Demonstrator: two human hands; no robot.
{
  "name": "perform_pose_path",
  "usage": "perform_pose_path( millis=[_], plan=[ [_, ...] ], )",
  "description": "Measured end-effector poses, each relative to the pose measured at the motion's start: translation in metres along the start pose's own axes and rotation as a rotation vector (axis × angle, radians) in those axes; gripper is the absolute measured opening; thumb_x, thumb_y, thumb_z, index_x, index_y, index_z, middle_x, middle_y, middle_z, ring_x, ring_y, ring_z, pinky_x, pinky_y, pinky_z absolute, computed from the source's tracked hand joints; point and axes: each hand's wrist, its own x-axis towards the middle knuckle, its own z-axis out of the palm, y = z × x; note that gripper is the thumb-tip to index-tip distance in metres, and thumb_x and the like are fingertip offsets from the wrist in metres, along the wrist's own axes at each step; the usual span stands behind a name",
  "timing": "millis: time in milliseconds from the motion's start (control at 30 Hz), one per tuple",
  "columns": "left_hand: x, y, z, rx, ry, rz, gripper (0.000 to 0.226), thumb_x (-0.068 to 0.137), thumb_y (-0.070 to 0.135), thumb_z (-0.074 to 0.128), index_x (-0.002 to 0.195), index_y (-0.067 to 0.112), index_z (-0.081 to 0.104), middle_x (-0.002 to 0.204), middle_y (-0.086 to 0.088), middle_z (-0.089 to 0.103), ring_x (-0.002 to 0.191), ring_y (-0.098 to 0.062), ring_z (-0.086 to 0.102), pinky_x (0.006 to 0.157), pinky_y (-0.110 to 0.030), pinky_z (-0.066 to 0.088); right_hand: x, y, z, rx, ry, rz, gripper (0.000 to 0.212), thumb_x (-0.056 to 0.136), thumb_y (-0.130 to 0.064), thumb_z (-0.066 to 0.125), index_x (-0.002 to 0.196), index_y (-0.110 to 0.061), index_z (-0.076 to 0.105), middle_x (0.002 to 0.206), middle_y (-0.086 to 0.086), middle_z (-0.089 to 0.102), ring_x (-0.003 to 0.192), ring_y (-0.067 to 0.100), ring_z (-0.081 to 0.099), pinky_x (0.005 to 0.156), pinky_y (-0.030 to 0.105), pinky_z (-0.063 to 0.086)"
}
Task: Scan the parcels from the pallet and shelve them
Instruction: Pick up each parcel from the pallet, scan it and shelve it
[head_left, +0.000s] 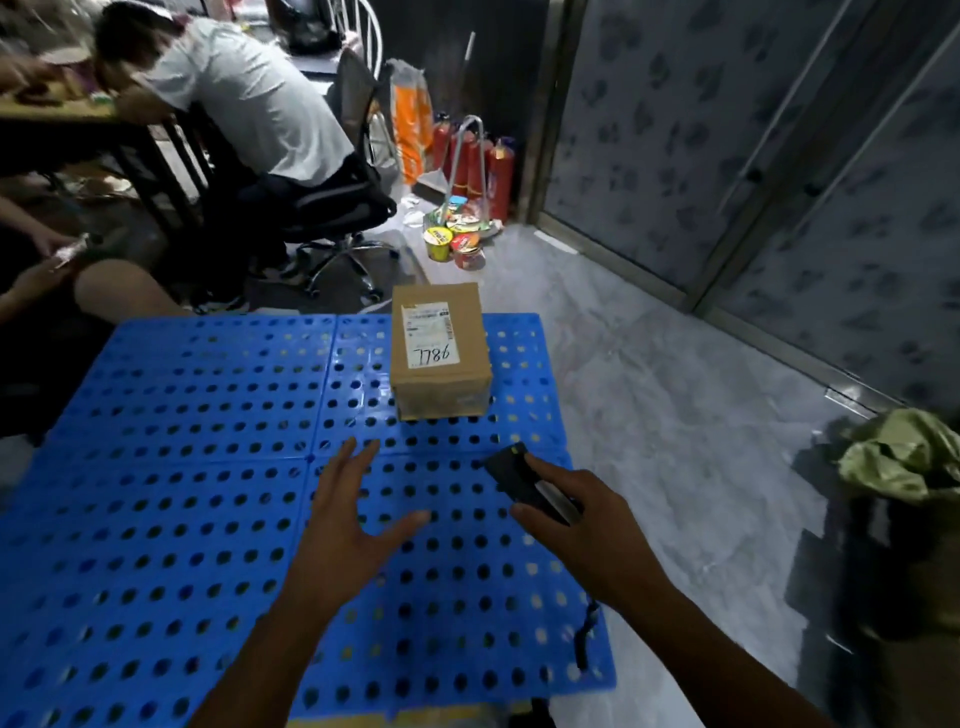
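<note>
Handwritten number: "7786" in black marker, seen upside down from the camera, at the near end of the white shipping label (430, 332).
Label carrier: top face of the cardboard parcel (441, 353).
Printed label text: small lines and a dark bar, too blurred to read.
Noodle cups (452, 241) on the floor: printed lids, wording illegible.

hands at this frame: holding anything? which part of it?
Right hand grips a black handheld scanner around its lower body, its head pointing toward the cardboard parcel. Left hand is open and empty above the blue pallet.
</note>
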Motion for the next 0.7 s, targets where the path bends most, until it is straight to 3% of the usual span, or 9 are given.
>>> perform_pose_path(
  millis=[67,133,200,333,433,467,533,633,700],
  plan=[
    [0.033,0.006,0.010,0.014,0.064,-0.024,0.091,0.072,0.062,0.075,0.146,0.063,0.023,0.160,0.034,0.004,0.143,0.018,0.010,0.117,-0.045,0.033,0.036,0.002,-0.015,-0.017,-0.027,-0.011,0.061,0.081,-0.058,0.072,0.138,-0.051,0.049,0.115,-0.020,0.055,0.099,-0.009,0.055,0.077,0.012,0.046],
    [0.064,0.011,0.018,0.032,0.106,-0.075,0.091,0.070,0.064,0.076,0.142,0.070,0.020,0.165,0.025,0.005,0.153,-0.008,0.016,0.114,-0.055,0.039,0.066,0.003,-0.029,-0.016,-0.054,-0.015,0.064,0.081,-0.057,0.073,0.140,-0.049,0.050,0.115,-0.013,0.057,0.101,-0.001,0.057,0.083,0.022,0.050],
    [0.094,0.015,0.024,0.033,0.126,-0.119,0.094,0.068,0.064,0.077,0.140,0.073,0.017,0.168,0.019,0.004,0.155,-0.016,0.012,0.115,-0.060,0.037,0.092,0.003,-0.043,-0.023,-0.057,-0.036,0.065,0.081,-0.053,0.075,0.141,-0.045,0.051,0.114,-0.008,0.058,0.101,0.005,0.060,0.085,0.030,0.053],
    [0.137,0.017,0.033,0.050,0.135,-0.132,0.105,0.064,0.056,0.083,0.145,0.065,0.015,0.169,0.013,0.002,0.155,-0.008,0.004,0.116,-0.059,0.030,0.137,0.001,-0.062,-0.039,-0.084,-0.039,0.067,0.083,-0.050,0.075,0.144,-0.039,0.050,0.114,-0.006,0.057,0.100,0.006,0.060,0.084,0.031,0.054],
    [0.158,0.004,0.042,0.083,0.136,-0.119,0.111,0.060,0.052,0.084,0.148,0.061,0.016,0.171,0.004,0.003,0.138,0.027,-0.007,0.114,-0.056,0.035,0.160,0.000,-0.066,-0.048,-0.075,-0.027,0.066,0.081,-0.051,0.076,0.142,-0.040,0.051,0.112,-0.007,0.058,0.099,0.004,0.060,0.085,0.029,0.054],
    [0.163,-0.002,0.045,0.094,0.130,-0.107,0.111,0.060,0.051,0.085,0.147,0.063,0.016,0.171,0.003,0.004,0.134,0.032,-0.009,0.113,-0.056,0.037,0.166,0.000,-0.065,-0.058,-0.073,-0.025,0.066,0.081,-0.052,0.075,0.142,-0.041,0.051,0.112,-0.007,0.058,0.099,0.004,0.060,0.085,0.029,0.054],
    [0.169,-0.013,0.048,0.093,0.111,-0.097,0.111,0.061,0.050,0.086,0.146,0.066,0.017,0.169,0.008,0.012,0.146,0.019,-0.004,0.115,-0.058,0.035,0.177,0.000,-0.060,-0.085,-0.073,-0.014,0.067,0.081,-0.053,0.075,0.142,-0.041,0.051,0.112,-0.007,0.057,0.099,0.004,0.059,0.086,0.028,0.053],
    [0.172,-0.025,0.054,0.026,0.116,-0.041,0.107,0.062,0.045,0.087,0.151,0.050,0.028,0.158,0.025,0.024,0.155,-0.015,0.019,0.118,-0.054,0.036,0.184,0.000,-0.050,-0.077,-0.058,0.012,0.066,0.080,-0.052,0.076,0.141,-0.042,0.051,0.110,-0.008,0.058,0.098,0.003,0.059,0.085,0.025,0.053],
    [0.172,-0.026,0.059,-0.008,0.133,-0.007,0.107,0.061,0.040,0.089,0.152,0.037,0.033,0.162,0.016,0.024,0.149,-0.004,0.027,0.116,-0.036,0.040,0.187,-0.001,-0.044,-0.071,-0.048,0.025,0.065,0.079,-0.051,0.077,0.139,-0.042,0.053,0.110,-0.007,0.059,0.098,0.003,0.060,0.086,0.027,0.054]
  ],
)
